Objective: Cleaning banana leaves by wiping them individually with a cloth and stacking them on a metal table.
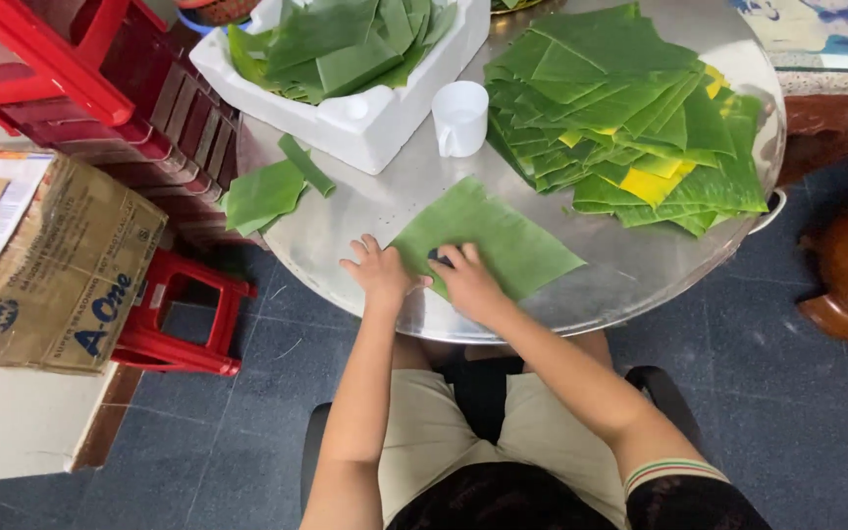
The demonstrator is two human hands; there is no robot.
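Both hands are resting on a green leaf (488,245) lying at the near edge of the round metal table (630,285). The left hand (377,270) is pressing flat, fingers spread, gripping nothing; the right hand (465,280) is pinching a small dark object (440,259) against the leaf. A brown cardboard box (56,270) with blue lettering is sitting far left.

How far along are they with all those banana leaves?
A big stack of cut leaf squares already lies on the round metal table. Both hands, left hand and right hand, press on a single leaf piece. More leaves wait in the white foam box.
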